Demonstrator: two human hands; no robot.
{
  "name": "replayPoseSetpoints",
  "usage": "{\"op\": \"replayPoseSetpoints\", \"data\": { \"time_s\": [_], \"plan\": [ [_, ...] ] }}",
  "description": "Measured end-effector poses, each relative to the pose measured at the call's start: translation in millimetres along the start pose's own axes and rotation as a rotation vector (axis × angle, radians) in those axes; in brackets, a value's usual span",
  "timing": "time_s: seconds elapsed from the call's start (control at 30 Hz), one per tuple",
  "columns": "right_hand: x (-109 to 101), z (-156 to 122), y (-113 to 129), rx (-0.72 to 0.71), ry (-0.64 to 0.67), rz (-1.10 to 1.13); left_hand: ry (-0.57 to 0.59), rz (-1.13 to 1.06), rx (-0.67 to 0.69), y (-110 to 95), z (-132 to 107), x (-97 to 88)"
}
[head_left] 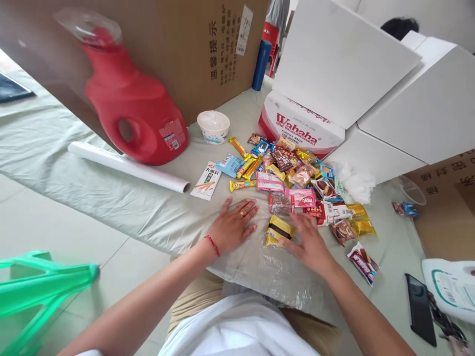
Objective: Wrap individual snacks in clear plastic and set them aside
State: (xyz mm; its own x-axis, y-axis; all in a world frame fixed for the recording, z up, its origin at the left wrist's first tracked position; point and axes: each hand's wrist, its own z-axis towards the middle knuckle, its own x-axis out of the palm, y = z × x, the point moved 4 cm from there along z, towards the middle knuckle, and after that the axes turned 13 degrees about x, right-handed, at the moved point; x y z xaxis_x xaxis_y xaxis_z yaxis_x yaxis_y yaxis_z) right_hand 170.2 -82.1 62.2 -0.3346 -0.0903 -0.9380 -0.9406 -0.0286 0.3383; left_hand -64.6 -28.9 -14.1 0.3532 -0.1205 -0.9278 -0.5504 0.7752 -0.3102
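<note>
My left hand lies flat and open on a clear plastic bag spread over the table edge in front of me. My right hand rests on the same bag, fingers spread, its fingertips touching a yellow snack packet with a dark band. Just beyond the hands lies a heap of wrapped snacks, including a pink wafer pack and a brown packet.
A red detergent jug and a white paper roll lie at the left, a white bowl behind. A Wahaha carton, white boxes and cardboard stand at the back. A black phone lies right; a green stool stands left.
</note>
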Motion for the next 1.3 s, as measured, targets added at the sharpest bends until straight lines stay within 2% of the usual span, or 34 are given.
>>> {"op": "replayPoseSetpoints", "data": {
  "time_s": [0.1,0.17,0.3,0.43,0.6,0.7,0.77,0.87,1.0,1.13,1.3],
  "plan": [
    [13,17,13,0.089,0.11,-0.082,-0.013,0.033,0.008,-1,-1,-1.7],
    [13,18,17,0.105,0.136,-0.096,-0.029,0.058,0.015,-1,-3,-2.1],
    [11,5,19,0.028,0.111,-0.081,-0.034,0.078,0.03,2,-4,0.9],
    [22,-3,17,-0.016,0.174,-0.132,-0.039,0.078,0.025,3,-2,1.0],
    [18,-9,7,-0.03,0.084,-0.114,-0.024,0.044,0.011,0,-1,-0.7],
    [6,-16,0,-0.041,-0.012,-0.001,-0.012,0.02,0.004,-1,-1,-0.7],
    [4,-19,1,-0.061,-0.029,0.078,-0.001,0.024,0.002,-1,-1,-0.9],
    [14,-18,8,-0.085,0.022,0.087,0.006,0.042,0.004,-1,-1,-2.0],
    [32,-16,13,-0.047,0.101,0.017,0.011,0.039,0.0,-2,0,-3.3],
    [25,-19,20,-0.066,0.08,0.002,0.009,0.038,0.012,-3,0,-4.0],
    [21,-15,36,-0.084,0.121,-0.16,0.009,0.034,-0.001,-2,-1,-3.1]
  ]
}}
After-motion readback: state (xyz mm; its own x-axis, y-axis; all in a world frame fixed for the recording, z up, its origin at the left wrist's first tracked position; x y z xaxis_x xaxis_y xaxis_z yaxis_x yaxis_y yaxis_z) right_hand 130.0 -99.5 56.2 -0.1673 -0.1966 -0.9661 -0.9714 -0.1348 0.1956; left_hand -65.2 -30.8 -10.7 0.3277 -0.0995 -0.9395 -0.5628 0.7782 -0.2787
